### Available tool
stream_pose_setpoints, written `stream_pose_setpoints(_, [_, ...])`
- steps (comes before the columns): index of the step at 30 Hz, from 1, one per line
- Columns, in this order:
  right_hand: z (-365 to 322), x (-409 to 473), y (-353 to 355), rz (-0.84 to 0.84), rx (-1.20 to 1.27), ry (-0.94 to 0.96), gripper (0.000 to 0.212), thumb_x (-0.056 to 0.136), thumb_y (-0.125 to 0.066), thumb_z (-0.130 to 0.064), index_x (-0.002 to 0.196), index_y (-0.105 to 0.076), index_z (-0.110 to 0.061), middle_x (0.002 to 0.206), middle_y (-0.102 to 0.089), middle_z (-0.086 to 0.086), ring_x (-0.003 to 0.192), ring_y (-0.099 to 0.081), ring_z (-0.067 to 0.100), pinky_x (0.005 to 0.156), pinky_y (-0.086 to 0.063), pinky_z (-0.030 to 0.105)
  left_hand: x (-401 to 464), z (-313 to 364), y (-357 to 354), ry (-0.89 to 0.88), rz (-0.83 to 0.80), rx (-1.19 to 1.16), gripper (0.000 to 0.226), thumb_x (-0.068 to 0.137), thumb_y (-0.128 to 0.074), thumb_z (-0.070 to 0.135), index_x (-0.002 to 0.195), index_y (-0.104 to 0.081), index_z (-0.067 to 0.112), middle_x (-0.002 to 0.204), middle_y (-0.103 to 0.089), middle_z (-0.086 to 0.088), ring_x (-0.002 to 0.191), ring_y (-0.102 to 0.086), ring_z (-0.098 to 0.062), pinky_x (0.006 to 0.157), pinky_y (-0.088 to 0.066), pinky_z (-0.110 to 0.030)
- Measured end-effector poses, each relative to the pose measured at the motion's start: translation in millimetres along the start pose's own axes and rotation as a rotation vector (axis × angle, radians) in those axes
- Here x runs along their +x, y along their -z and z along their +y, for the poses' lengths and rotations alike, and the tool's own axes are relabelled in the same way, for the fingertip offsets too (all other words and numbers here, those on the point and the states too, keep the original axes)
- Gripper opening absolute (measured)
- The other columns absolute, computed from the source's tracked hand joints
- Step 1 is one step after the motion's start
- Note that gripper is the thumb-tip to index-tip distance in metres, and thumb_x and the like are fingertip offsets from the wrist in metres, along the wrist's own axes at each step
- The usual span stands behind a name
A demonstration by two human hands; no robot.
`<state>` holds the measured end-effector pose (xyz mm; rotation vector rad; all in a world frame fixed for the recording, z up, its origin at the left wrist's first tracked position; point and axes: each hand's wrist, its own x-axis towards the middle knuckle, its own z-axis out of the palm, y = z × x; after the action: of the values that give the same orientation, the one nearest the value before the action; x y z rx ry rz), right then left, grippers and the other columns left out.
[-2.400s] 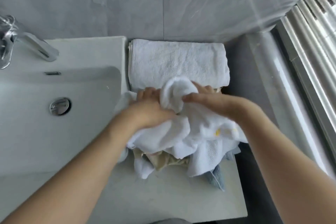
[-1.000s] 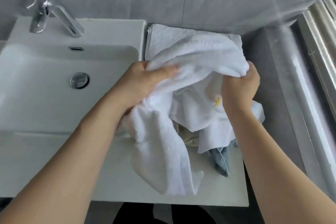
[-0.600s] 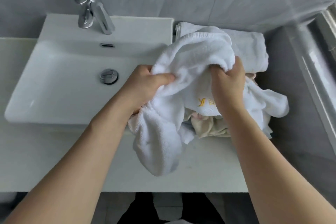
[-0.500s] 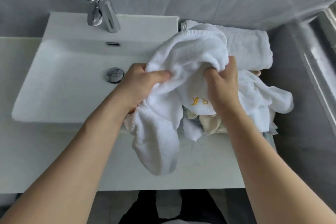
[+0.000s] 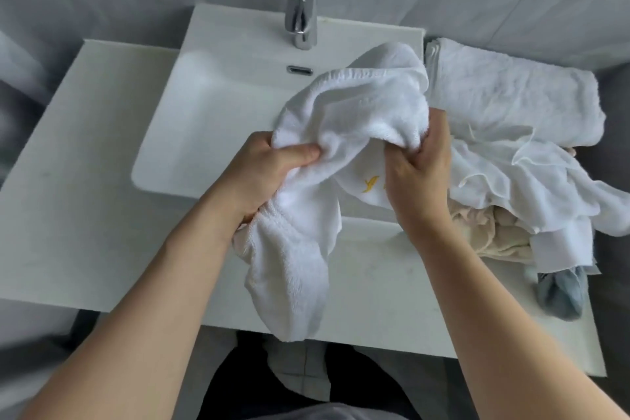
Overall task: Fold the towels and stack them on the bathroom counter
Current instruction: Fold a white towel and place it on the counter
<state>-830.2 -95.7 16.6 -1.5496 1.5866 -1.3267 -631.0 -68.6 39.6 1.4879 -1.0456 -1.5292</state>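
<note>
At frame centre, the left hand point(image 5: 264, 174) and right hand point(image 5: 417, 177) each grip a fluffy, crumpled white terry towel point(image 5: 344, 133) above the glossy white sink point(image 5: 204, 119). A folded towel point(image 5: 511, 92) and a rumpled pile point(image 5: 504, 201) lie right.

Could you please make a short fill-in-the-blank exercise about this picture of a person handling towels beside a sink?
1. Both hands grip a towel of ____ colour.
2. The folded towel lies to the ____ of the sink in the picture.
3. The lowest cloth in the unfolded pile is grey-____.
4. The faucet stands at the sink's ____ edge.

Missing words: white; right; blue; back
</note>
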Motion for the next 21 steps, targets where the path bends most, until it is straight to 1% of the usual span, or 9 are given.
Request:
stream_pose_setpoints(2, [-12,-4,-24,-0.004,-0.019,0.01,0.022,0.076,-0.047,-0.004,0.082,-0.04,-0.024,0.078,-0.044,-0.006,0.073,-0.042,0.017,0.066,-0.038,0.03,-2,-3,27,-0.005,0.002,-0.015,0.013,0.088,-0.072,0.026,0.095,-0.08,0.017,0.094,-0.077,-0.011,0.088,-0.076,-0.029,0.079,-0.061,-0.04])
stream_pose_setpoints(4, [-28,-9,-55,0.005,-0.012,0.016,0.022,0.076,-0.047,-0.003,0.082,-0.039,-0.022,0.078,-0.043,-0.009,0.073,-0.041,0.016,0.066,-0.037,0.03,-5,-6,60,-0.01,-0.004,-0.032,0.016,0.087,-0.073,0.028,0.096,-0.08,0.016,0.095,-0.077,-0.012,0.089,-0.075,-0.031,0.081,-0.06,-0.042])
stream_pose_setpoints(6, [-46,-17,-90,0.011,-0.003,0.018,0.023,0.077,-0.048,-0.002,0.083,-0.04,-0.022,0.079,-0.044,-0.01,0.074,-0.042,0.013,0.068,-0.037,0.025,-8,-10,96,0.0,-0.002,-0.062,0.02,0.084,-0.074,0.029,0.097,-0.079,0.014,0.098,-0.076,-0.017,0.091,-0.074,-0.034,0.084,-0.058,-0.046])
stream_pose_setpoints(8, [-62,-29,-125,-0.007,0.015,0.015,0.023,0.079,-0.048,-0.002,0.084,-0.041,-0.023,0.082,-0.047,-0.007,0.075,-0.043,0.012,0.068,-0.036,0.022,-13,-16,135,0.009,0.017,-0.1,0.022,0.082,-0.074,0.028,0.098,-0.079,0.013,0.097,-0.076,-0.018,0.091,-0.074,-0.036,0.084,-0.058,-0.047])
stream_pose_setpoints(10, [-76,-38,-155,-0.044,0.025,0.02,0.019,0.079,-0.047,-0.002,0.086,-0.042,-0.019,0.084,-0.049,-0.003,0.076,-0.045,0.014,0.067,-0.037,0.023,-19,-21,171,0.009,0.036,-0.152,0.022,0.083,-0.075,0.026,0.1,-0.079,0.013,0.097,-0.076,-0.018,0.09,-0.074,-0.036,0.081,-0.058,-0.046])
stream_pose_setpoints(14, [-103,-41,-208,-0.108,0.017,0.087,0.021,0.078,-0.049,-0.001,0.086,-0.042,-0.02,0.083,-0.049,-0.003,0.074,-0.044,0.015,0.065,-0.035,0.022,-32,-34,227,-0.009,0.146,-0.254,0.021,0.085,-0.073,0.021,0.103,-0.078,0.012,0.102,-0.075,-0.018,0.092,-0.074,-0.036,0.076,-0.06,-0.04])
stream_pose_setpoints(17, [-128,-37,-252,-0.205,0.016,0.18,0.025,0.074,-0.05,0.0,0.086,-0.043,-0.021,0.082,-0.047,-0.006,0.074,-0.043,0.013,0.065,-0.034,0.021,-38,-49,269,-0.021,0.25,-0.299,0.028,0.083,-0.074,0.026,0.108,-0.078,0.014,0.107,-0.075,-0.017,0.098,-0.073,-0.035,0.079,-0.059,-0.039])
stream_pose_setpoints(19, [-144,-37,-287,-0.279,-0.007,0.253,0.026,0.069,-0.049,0.0,0.087,-0.049,-0.019,0.08,-0.045,-0.011,0.074,-0.043,0.012,0.065,-0.036,0.023,-41,-62,301,-0.038,0.289,-0.32,0.032,0.082,-0.076,0.029,0.111,-0.077,0.016,0.112,-0.074,-0.015,0.103,-0.072,-0.034,0.083,-0.059,-0.04])
stream_pose_setpoints(21, [-157,-40,-324,-0.303,-0.052,0.303,0.027,0.067,-0.048,-0.004,0.09,-0.058,-0.013,0.079,-0.048,-0.011,0.075,-0.045,0.014,0.072,-0.04,0.028,-42,-78,335,-0.031,0.347,-0.357,0.033,0.08,-0.078,0.033,0.11,-0.077,0.018,0.115,-0.074,-0.013,0.107,-0.071,-0.032,0.086,-0.059,-0.04])
